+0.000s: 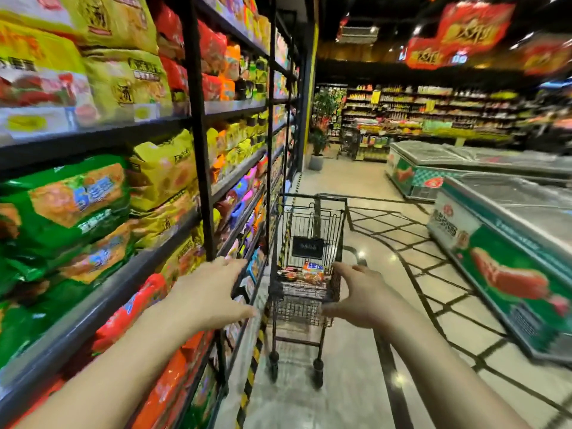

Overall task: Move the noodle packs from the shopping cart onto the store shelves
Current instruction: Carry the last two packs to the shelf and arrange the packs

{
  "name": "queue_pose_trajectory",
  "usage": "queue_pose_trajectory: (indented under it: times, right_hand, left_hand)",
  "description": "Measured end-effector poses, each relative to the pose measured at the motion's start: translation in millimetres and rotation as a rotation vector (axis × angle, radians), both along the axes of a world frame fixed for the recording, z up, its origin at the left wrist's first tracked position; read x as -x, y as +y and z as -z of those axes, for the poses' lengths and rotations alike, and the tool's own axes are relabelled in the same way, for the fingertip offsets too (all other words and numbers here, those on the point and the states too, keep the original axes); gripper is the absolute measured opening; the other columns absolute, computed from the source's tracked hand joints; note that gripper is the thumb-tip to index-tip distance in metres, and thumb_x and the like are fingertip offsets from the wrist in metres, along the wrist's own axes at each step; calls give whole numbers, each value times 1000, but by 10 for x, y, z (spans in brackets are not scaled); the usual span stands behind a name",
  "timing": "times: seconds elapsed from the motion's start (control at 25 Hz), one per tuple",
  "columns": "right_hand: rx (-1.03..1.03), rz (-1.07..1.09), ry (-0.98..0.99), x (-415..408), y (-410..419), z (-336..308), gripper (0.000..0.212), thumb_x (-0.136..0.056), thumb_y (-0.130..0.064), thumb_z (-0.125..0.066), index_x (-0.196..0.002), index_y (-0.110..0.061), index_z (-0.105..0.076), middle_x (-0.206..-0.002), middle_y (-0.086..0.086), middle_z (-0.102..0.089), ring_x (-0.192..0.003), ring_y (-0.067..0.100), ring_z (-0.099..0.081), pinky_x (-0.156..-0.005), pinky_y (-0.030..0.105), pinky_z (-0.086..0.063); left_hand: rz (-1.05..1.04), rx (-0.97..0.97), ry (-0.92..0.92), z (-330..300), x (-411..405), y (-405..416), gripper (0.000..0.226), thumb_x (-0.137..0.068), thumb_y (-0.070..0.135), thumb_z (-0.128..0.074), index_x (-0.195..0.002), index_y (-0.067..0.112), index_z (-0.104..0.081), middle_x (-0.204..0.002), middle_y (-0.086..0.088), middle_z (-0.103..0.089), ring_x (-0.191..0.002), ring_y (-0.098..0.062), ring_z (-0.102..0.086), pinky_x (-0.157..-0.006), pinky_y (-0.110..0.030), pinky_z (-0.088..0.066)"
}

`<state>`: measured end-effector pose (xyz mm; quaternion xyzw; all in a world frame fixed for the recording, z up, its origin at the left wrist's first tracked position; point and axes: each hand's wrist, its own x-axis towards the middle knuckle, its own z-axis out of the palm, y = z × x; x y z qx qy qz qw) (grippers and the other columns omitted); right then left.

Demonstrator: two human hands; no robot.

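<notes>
A small black wire shopping cart (309,230) stands in the aisle ahead, beside the shelves. In its basket lie a few noodle packs (312,271), the top one orange and red. My left hand (210,292) and my right hand (362,295) are stretched out toward the cart, fingers spread and relaxed, holding nothing. Neither hand touches the cart. The store shelves (102,292) run along my left, packed with green, yellow and red noodle packs.
Chest freezers (507,243) line the right side of the aisle, with more (433,168) farther back. A yellow-black hazard strip (253,366) runs along the shelf base. A potted plant (318,144) and another cart stand at the aisle's far end.
</notes>
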<state>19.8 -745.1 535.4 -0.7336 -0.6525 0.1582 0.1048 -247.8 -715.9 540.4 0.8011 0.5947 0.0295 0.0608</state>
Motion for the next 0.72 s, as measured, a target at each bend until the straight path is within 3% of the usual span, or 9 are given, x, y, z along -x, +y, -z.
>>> queue_pose_trajectory:
  times: [0.16,0.4,0.72]
  right_hand:
    - [1,96,117,-137,757,46,100,-77,-58,-80,-158,-42,-24,-165,7,-30,-152,28,-25,-120,47,-35]
    - [61,126,124,-609,2001,338,104,-75,-65,-78,-159,-39,-22,-162,7,-35,-150,30,-29,-119,48,-36]
    - [97,94,144,-1553,3931,466,100,-79,-61,-76,-160,-36,-22,-162,6,-36,-148,29,-34,-117,47,-38]
  left_hand:
    - [61,12,-18,50,-284,882,97,-79,75,-61,-158,37,-19,-158,5,-34,-144,-22,-39,-110,-45,-44]
    - [133,9,-23,292,-870,2191,90,-80,73,-61,-155,38,-25,-154,8,-41,-141,-19,-43,-104,-41,-44]
    - [30,93,-23,600,-1804,3994,88,-81,70,-61,-154,37,-26,-164,3,-28,-145,-22,-38,-109,-44,-43]
